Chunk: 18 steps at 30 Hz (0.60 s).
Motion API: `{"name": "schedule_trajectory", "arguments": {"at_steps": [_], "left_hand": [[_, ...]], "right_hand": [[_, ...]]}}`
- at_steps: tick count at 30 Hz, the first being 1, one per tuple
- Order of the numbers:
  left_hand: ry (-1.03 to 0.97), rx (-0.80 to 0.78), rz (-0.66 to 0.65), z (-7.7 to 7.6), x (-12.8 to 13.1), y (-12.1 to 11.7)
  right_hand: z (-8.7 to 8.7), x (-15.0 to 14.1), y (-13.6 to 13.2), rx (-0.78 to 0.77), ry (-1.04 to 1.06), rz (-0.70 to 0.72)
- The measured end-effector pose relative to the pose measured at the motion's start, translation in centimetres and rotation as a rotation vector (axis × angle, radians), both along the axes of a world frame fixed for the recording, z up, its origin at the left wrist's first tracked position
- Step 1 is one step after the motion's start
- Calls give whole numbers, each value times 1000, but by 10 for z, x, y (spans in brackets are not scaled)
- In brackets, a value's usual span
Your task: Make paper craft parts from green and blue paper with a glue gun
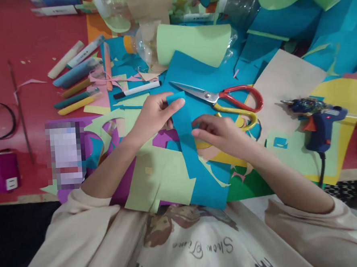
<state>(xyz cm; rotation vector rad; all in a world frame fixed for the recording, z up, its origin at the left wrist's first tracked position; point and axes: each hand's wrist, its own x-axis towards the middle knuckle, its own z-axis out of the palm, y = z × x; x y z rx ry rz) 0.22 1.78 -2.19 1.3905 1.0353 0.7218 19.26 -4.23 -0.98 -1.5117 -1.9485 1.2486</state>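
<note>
Held near its top end, a blue paper strip (183,133) is pinched between the thumb and fingers of my left hand (157,112). My right hand (217,131) is beside the strip's right edge, its fingers curled and slightly apart; whether it touches the paper I cannot tell. Just beyond both hands lie scissors (215,95) with one red and one yellow handle, blades pointing left. Under the strip are a pale green sheet (159,175) and a larger blue sheet (212,188). Paper offcuts are scattered around my right hand.
A blue glue gun (320,129) lies at the right, its cord running to the table's front edge. Several markers (78,71) are at the left, above a pixelated phone-like object (66,152). A plastic bottle wrapped in green paper (191,44) lies at the back.
</note>
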Motion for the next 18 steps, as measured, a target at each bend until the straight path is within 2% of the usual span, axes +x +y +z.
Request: {"name": "schedule_trajectory", "arguments": {"at_steps": [2,5,9,11,14,18], "left_hand": [[-2,12,9,-1,3,-2],[-39,18,43,3,3,-10],[33,19,-3,8,-4,-21],[122,113,51,7,-9,-23],[163,225,141,1,-13,-21],[156,194,117,-5,-16,-18]], "right_hand": [[-5,-11,1,-199,223,42],[-12,-17,2,-300,452,-67],[-17,-11,3,-236,662,-409],[-17,-9,2,-173,693,-515],[-18,-10,1,-201,702,-553],[-23,-12,-3,-355,744,-490]]}}
